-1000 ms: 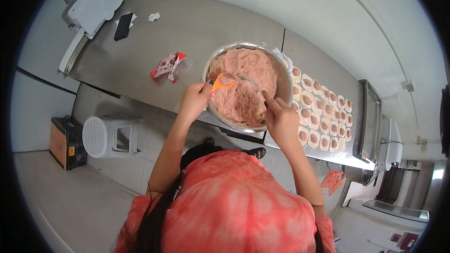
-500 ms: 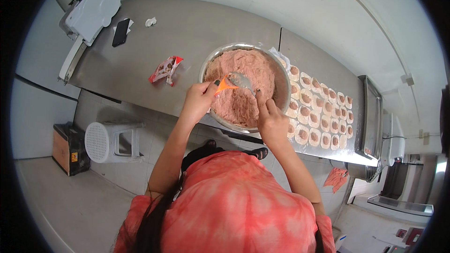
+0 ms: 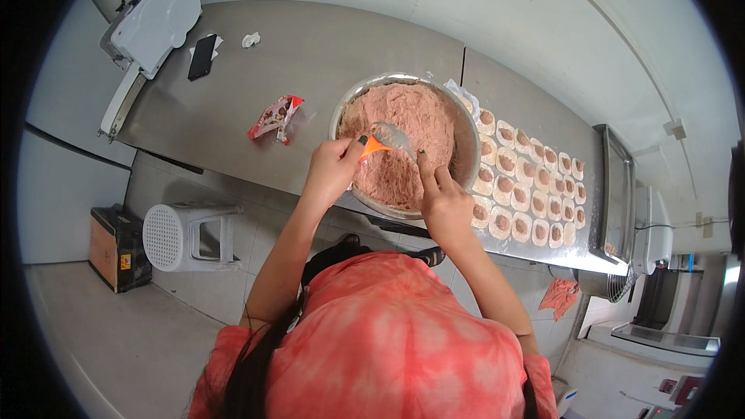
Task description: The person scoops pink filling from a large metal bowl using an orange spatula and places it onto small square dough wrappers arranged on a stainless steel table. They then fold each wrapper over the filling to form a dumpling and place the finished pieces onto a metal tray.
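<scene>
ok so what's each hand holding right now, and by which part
Left hand: an orange tool, by its near end. Right hand: a metal spoon, by its handle.

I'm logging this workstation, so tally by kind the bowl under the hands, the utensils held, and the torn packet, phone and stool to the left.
Metal mixing bowl: 1
Orange utensil: 1
Metal spoon: 1
Red-and-clear plastic packet: 1
Black smartphone: 1
White plastic stool: 1
Total: 6
</scene>
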### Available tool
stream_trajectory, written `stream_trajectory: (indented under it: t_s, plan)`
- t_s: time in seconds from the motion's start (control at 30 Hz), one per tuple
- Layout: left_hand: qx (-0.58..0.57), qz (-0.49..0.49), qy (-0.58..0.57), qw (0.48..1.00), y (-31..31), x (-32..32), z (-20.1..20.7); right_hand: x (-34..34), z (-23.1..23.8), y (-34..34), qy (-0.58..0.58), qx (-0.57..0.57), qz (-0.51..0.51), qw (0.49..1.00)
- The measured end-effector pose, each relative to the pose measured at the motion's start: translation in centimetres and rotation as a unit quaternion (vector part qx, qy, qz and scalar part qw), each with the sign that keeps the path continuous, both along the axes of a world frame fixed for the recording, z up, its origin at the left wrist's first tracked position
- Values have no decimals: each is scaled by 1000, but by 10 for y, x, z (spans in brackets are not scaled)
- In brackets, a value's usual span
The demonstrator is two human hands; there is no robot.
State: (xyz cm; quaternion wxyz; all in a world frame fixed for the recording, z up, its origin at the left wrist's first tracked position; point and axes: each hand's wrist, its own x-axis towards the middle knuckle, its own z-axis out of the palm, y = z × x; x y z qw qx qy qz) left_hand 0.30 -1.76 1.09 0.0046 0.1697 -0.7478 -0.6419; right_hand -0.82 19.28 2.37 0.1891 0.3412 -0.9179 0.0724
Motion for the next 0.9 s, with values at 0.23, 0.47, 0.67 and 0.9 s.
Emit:
stream_trajectory:
  t_s: [0.23,0.47,0.67,0.9]
  plan:
    - [63,-1,-1,998,4,7,10,3,-6,0,32,25,-19,999]
    - [0,-15,15,1000,4,6,15,7,-2,0,64,33,-15,997]
    - [134,6,23,991,5,13,14,4,-7,1,114,77,-17,990]
    - [149,22,55,987,7,19,17,-1,-20,-1,54,26,-14,998]
